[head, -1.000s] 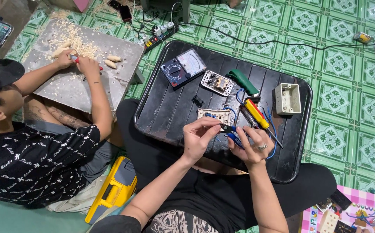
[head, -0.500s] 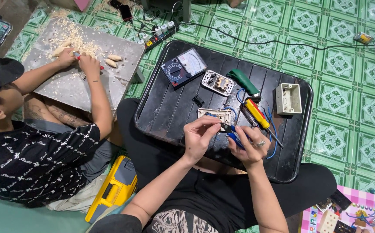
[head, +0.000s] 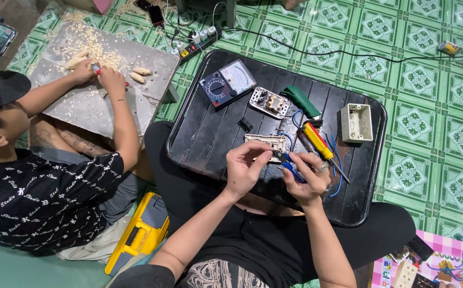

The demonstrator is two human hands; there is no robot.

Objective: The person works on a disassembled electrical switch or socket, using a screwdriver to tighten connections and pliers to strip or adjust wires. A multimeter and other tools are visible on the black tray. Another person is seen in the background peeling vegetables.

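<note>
Left hand: raised over the black tray; fingertips pinched together on something too small to tell
Right hand: fingers clamped on blue-handled pliers, just beside the switch plate
Surroundings: green patterned floor; a neighbour's hands work at a grey board

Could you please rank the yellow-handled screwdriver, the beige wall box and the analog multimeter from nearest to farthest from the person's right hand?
From the right hand:
1. Yellow-handled screwdriver, just above it.
2. Beige wall box, upper right on the tray.
3. Analog multimeter, far upper left.
</note>
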